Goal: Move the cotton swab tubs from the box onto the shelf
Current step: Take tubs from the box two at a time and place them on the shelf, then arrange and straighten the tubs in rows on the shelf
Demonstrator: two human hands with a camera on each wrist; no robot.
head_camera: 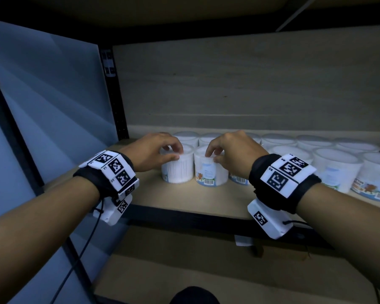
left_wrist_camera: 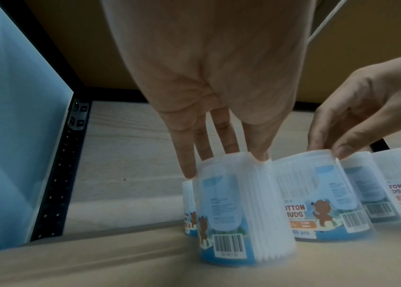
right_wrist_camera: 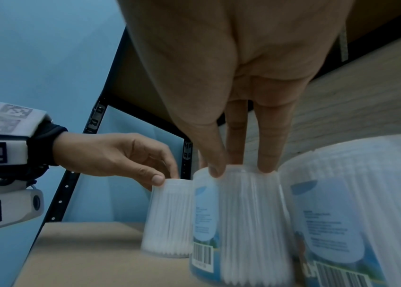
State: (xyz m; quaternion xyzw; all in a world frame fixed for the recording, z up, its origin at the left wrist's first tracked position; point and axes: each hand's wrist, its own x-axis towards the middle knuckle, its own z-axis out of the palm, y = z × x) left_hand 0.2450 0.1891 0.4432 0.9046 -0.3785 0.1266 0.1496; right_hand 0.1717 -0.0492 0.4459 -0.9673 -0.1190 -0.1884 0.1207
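Observation:
Two clear cotton swab tubs with blue bear labels stand side by side on the wooden shelf [head_camera: 184,195], at the left end of the front row. My left hand [head_camera: 176,152] grips the lid rim of the left tub [head_camera: 177,172] from above, fingers curled round it. My right hand [head_camera: 212,156] pinches the rim of the tub beside it [head_camera: 208,172]. The left wrist view shows my left hand [left_wrist_camera: 226,163] on its tub [left_wrist_camera: 238,213]. The right wrist view shows my right hand [right_wrist_camera: 241,169] on its tub [right_wrist_camera: 243,223]. The box is out of view.
Several more tubs [head_camera: 336,167] fill two rows along the shelf to the right and behind. A black upright post [head_camera: 114,95] and a pale blue panel [head_camera: 48,95] close off the left side. The shelf's black front rail [head_camera: 184,218] runs below my wrists, with a lower board [head_camera: 184,270] under it.

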